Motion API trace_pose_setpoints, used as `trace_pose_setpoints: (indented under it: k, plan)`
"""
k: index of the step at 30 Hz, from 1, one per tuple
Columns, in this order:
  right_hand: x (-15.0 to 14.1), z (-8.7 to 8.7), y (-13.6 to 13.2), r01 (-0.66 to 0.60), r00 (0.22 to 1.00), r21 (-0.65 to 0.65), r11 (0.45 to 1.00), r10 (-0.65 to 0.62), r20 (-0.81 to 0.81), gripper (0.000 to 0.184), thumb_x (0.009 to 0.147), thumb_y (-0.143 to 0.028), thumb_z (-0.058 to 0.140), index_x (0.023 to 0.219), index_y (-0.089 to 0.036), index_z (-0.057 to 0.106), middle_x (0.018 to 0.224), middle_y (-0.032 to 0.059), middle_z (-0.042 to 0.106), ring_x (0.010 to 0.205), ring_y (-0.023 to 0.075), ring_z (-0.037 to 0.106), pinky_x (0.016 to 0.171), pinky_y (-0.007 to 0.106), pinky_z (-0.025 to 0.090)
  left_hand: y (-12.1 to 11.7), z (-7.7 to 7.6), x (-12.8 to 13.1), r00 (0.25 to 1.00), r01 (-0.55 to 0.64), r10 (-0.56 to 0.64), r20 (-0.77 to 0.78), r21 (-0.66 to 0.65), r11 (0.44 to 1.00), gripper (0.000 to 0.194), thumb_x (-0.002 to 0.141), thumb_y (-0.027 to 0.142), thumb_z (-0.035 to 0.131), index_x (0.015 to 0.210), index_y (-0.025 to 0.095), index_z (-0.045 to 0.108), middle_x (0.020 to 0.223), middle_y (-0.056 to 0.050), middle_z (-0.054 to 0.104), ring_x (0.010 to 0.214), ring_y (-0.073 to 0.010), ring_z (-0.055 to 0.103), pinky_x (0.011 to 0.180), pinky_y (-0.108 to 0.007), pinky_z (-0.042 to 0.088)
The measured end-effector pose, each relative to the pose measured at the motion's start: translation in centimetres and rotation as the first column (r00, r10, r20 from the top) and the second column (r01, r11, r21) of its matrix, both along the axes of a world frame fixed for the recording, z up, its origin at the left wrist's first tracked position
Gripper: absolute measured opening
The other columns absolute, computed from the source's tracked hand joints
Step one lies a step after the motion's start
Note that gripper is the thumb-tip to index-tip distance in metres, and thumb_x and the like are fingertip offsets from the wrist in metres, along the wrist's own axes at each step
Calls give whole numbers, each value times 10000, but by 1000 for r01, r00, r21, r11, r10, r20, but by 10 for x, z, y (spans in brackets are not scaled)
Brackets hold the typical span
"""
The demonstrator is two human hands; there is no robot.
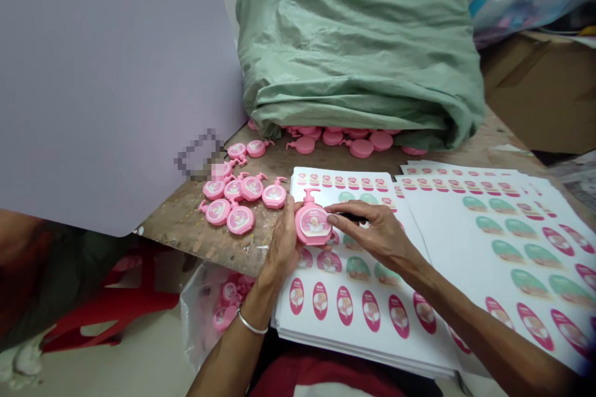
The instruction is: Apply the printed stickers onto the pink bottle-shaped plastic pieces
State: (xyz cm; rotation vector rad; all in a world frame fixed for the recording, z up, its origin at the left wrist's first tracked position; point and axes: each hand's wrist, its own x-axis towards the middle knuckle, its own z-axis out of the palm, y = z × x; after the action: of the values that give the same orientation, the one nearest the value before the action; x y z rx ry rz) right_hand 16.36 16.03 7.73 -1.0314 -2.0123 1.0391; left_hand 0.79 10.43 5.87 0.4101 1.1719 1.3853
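Note:
A pink pump bottle [307, 237] with a round label stands upright in my left hand [284, 239], whose fingers wrap around its side and base. The fingertips of my right hand [372, 229] touch the right edge of the bottle's label. Between those fingers lies a slim black tool [351, 217], mostly hidden, so its kind does not show. Below both hands is a stack of white sticker sheets [326, 338] printed with pink ovals, green domes and small labels. Several labelled pink pump bottles [241, 220] lie on the table to the left.
A large green cloth sack [358, 43] stands at the back, with pink bottles [361, 148] at its mouth. More sticker sheets [447, 248] lie to the right. A clear bag [198, 304] of pink pieces hangs below the table edge. A grey-purple panel [116, 74] blocks the left side.

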Motion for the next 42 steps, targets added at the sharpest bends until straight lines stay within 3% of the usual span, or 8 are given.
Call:
trace_pose_setpoints:
  k: [16, 35, 42]
  plan:
    - [-3, 4, -1, 31, 999, 30, 999, -30, -20, 196, 806, -402, 683, 902, -251, 762, 818, 24, 742, 621, 152, 606, 557, 299, 486, 2, 2, 1, 1000, -4, 4, 6, 10, 1000, 545, 898, 619, 436, 1122, 172, 654, 1001, -92, 722, 805, -226, 710, 567, -297, 599]
    - [-2, 6, -3, 42, 998, 6, 999, -42, -47, 231, 806, -429, 687, 910, -237, 763, 840, 26, 741, 659, 149, 617, 585, 292, 493, 2, 4, 1, 1000, -18, 19, -20, 12, 1000, 572, 887, 636, 441, 1132, 164, 654, 1097, -105, 704, 842, -226, 707, 585, -286, 604]
    - [-3, 9, -4, 37, 998, -10, 999, -38, -45, 227, 808, -413, 690, 913, -224, 759, 832, 15, 736, 669, 133, 608, 594, 269, 474, 2, 4, 1, 1000, -14, 15, -16, 19, 1000, 550, 894, 626, 436, 1106, 170, 657, 1036, -93, 713, 846, -224, 706, 597, -293, 606]
